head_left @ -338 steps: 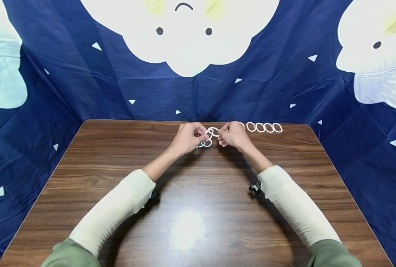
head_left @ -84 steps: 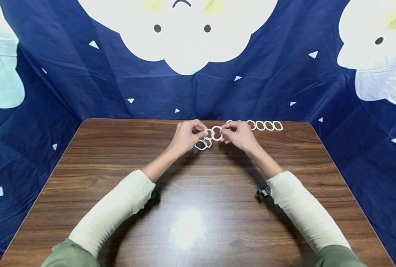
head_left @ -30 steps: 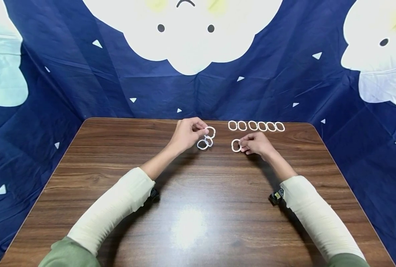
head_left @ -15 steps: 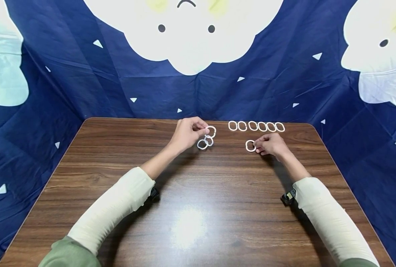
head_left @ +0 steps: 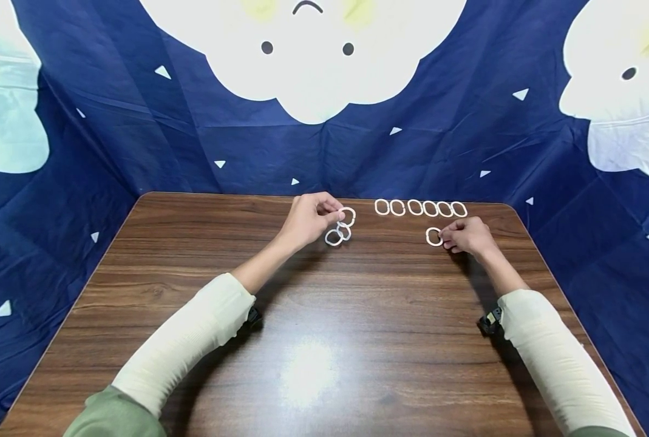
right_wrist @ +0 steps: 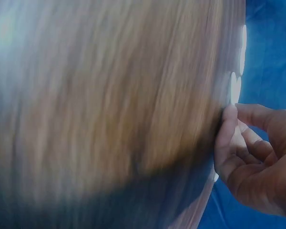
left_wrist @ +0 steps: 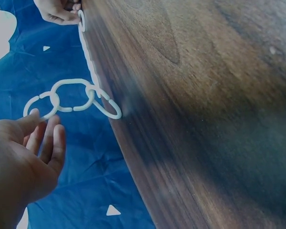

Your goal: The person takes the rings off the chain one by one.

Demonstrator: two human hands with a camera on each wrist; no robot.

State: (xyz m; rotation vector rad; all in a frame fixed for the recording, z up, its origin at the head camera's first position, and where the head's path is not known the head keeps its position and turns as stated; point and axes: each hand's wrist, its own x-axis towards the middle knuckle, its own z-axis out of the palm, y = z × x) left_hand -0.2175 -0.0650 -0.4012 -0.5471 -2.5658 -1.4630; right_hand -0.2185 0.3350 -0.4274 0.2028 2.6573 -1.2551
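My left hand [head_left: 309, 220] pinches the top link of a short chain of three white oval plastic links [left_wrist: 71, 81] between thumb and fingertips. The other two links hang below it, joined one through another; small gaps show in their rims. Farther right, my right hand [head_left: 468, 235] pinches a single white plastic link [head_left: 427, 237] by its right side, apart from the chain. The right wrist view is blurred, and there the fingers of the right hand [right_wrist: 257, 157] cover most of that link.
A row of several white links [head_left: 376, 207] lies along the back edge of the brown wooden table [head_left: 324, 285], just behind my right hand. A blue cloth [head_left: 269, 158] with white clouds and triangles stands around the back and sides.
Earlier the link in my right hand overlapped the chain; it has since come away and travelled right with the hand, uncovering the row's left links. My left hand has stayed nearly still with the chain.
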